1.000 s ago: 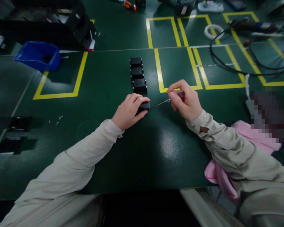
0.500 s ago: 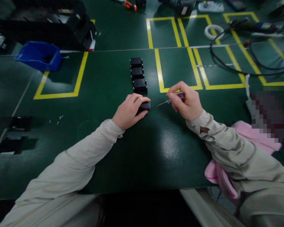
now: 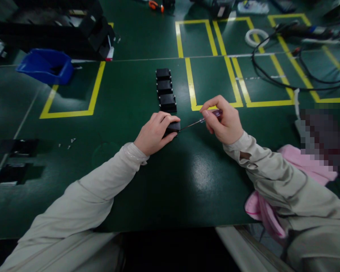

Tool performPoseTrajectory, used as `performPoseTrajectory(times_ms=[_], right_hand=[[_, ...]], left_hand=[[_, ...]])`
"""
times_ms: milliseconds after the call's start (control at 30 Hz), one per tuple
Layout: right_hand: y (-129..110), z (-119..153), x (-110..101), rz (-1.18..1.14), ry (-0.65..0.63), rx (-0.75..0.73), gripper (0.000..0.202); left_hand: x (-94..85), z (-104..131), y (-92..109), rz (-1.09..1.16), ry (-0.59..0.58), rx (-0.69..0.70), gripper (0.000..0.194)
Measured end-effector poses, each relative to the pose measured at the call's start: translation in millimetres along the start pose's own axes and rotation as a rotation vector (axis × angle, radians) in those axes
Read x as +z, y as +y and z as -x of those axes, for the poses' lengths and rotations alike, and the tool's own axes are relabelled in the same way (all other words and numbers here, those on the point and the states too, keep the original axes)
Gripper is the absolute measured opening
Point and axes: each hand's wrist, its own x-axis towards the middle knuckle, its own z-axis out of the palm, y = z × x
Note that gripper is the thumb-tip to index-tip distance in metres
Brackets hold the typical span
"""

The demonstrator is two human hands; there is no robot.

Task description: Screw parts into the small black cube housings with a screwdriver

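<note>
My left hand [image 3: 158,132] is closed around a small black box [image 3: 174,127] on the green table, covering much of it. In my right hand [image 3: 222,121] is a screwdriver [image 3: 197,122] with a dark reddish handle, pinched between thumb and fingers. Its thin shaft slants down to the left, and the tip meets the box's right end, near a corner. Just beyond my left hand, three similar black boxes [image 3: 164,86] stand in a row, with small shiny screws at their sides. Several loose screws [image 3: 70,142] lie off to the left.
A blue bin [image 3: 47,67] and a black rack [image 3: 82,30] stand at the far left. Flat black parts [image 3: 13,173] lie at the left. Yellow tape [image 3: 217,106] marks the table. A white tape roll [image 3: 256,37] and a black cable [image 3: 272,80] lie right; pink cloth [image 3: 296,162] is by my right sleeve.
My right hand has shifted very slightly, with the screwdriver tip still at the box's end. My left hand and the box have stayed in place.
</note>
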Motion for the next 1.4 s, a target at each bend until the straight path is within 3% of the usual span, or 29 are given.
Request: performPoseTrajectory(times_ms=[1400], right_hand=[[3.8,3.3,2.6,-0.002,0.013,0.028,0.023]], left_hand=[[-0.1,0.1,0.7,0.007,-0.01,-0.012,0.036]])
